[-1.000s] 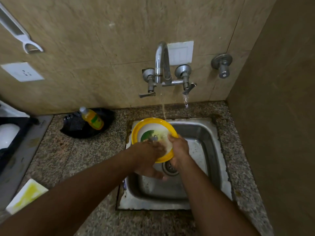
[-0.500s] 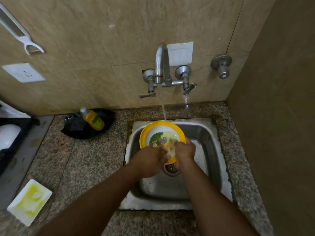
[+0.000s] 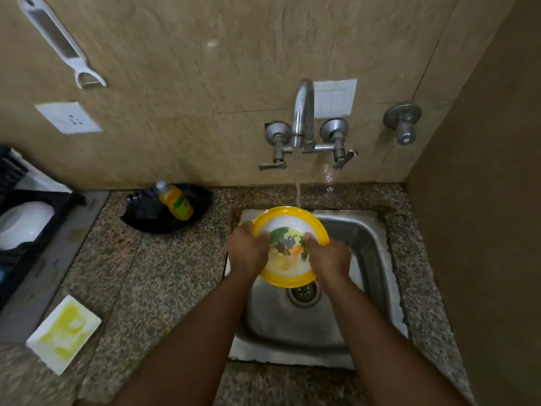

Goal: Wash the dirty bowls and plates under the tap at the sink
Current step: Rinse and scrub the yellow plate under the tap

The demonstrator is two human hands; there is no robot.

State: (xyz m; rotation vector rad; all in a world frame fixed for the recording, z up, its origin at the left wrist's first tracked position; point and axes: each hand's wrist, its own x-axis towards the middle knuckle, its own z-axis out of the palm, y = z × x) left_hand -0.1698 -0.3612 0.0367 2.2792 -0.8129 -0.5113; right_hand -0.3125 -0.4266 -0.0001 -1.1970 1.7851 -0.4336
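Plate (image 3: 288,247), yellow-rimmed, now sits higher over the sink (image 3: 369,238), its far edge under the tap (image 3: 304,112) stream. Both hands, left (image 3: 247,250) and right (image 3: 329,256), grip its sides; rinsing seems underway.

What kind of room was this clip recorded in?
Most likely a home kitchen: a stainless steel sink set in a speckled granite counter, a chrome wall tap running onto a yellow-rimmed plate held by both hands, and an orange dish-soap bottle.
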